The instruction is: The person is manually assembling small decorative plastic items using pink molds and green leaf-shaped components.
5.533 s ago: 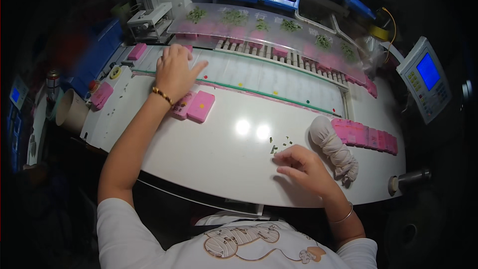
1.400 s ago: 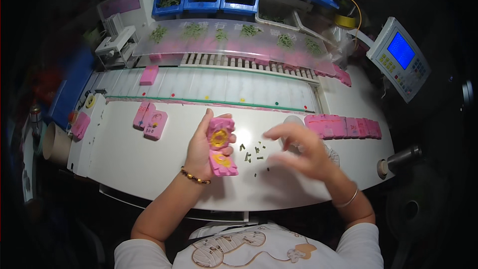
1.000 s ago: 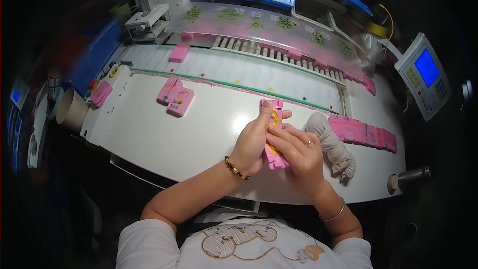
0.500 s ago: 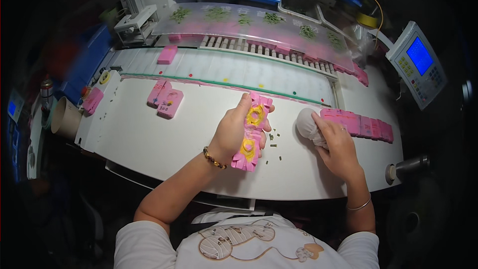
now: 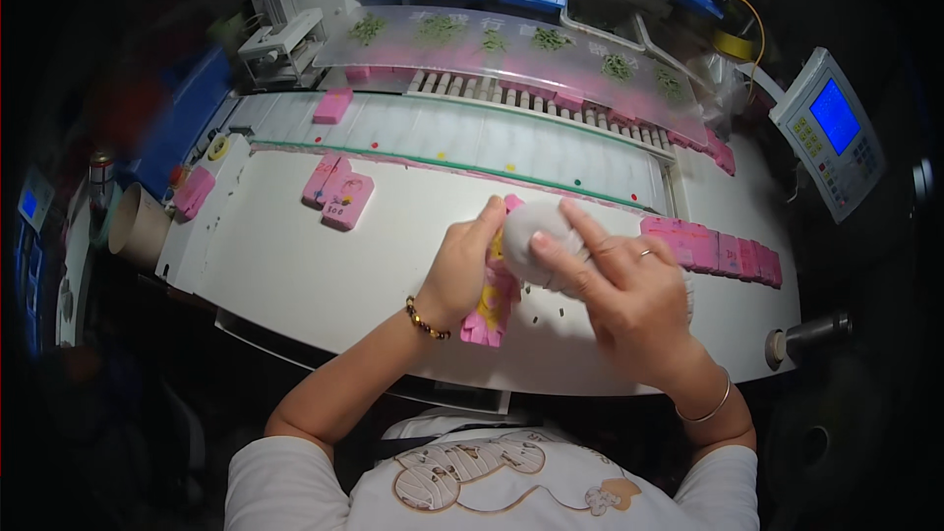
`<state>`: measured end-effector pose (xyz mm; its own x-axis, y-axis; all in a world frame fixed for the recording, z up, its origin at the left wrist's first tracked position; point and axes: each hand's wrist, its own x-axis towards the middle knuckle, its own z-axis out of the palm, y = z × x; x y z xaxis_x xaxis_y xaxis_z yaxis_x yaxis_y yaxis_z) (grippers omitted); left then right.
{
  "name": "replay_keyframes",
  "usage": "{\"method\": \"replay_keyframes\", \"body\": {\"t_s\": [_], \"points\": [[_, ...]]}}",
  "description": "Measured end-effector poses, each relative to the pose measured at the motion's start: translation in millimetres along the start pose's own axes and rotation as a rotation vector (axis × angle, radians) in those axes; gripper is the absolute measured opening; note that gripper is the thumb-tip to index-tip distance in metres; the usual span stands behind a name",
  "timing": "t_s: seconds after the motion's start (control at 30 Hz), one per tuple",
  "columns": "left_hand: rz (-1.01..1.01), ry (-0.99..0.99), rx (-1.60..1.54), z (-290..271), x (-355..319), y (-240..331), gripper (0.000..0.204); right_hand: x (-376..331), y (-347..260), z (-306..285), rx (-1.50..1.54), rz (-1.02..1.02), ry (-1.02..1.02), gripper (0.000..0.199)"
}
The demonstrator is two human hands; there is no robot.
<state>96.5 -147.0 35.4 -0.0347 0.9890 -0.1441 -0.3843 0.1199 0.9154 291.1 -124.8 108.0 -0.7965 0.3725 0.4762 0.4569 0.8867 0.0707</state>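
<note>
Pink part [image 5: 489, 307] sits upright-ish in left hand [image 5: 462, 270], fingers curled around its upper edge, lower end near the bench [image 5: 295, 265]. Right hand [image 5: 615, 280] presses a white cloth wad [image 5: 536, 231] against the part's top, fingers pinched on the wad, index stretched over it. Looks like mid-wipe: part is picked and held, cloth on it, not yet set down. Small dark bits [image 5: 551, 315] lie on the bench just under the right fingers. Two pink parts [image 5: 337, 194] lie well left of the left fingers; a row of pink parts [image 5: 713, 251] sits just right of the right fingers. One more pink part [image 5: 332, 105] rides the conveyor far beyond. Most pieces look still to handle.
</note>
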Motion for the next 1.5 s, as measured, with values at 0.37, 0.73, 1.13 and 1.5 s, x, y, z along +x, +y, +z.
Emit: {"method": "replay_keyframes", "body": {"t_s": [0.37,0.73,1.13,1.5], "points": [[0.49,0.073,-0.062,-5,-5,-5,0.056,-8,-22,5,0.032,-0.022,-0.131,0.056],[0.092,0.16,-0.648,-16,15,13,0.047,-45,32,26,-0.188,0.313,-0.255,0.063],[0.485,-0.035,0.137,12,-9,-13,0.032,6,5,67,1.448,0.652,0.21,0.03],[0.071,-0.591,0.099,-28,-19,28,0.038,-8,26,49,1.401,0.204,-0.02,0.029]]}}
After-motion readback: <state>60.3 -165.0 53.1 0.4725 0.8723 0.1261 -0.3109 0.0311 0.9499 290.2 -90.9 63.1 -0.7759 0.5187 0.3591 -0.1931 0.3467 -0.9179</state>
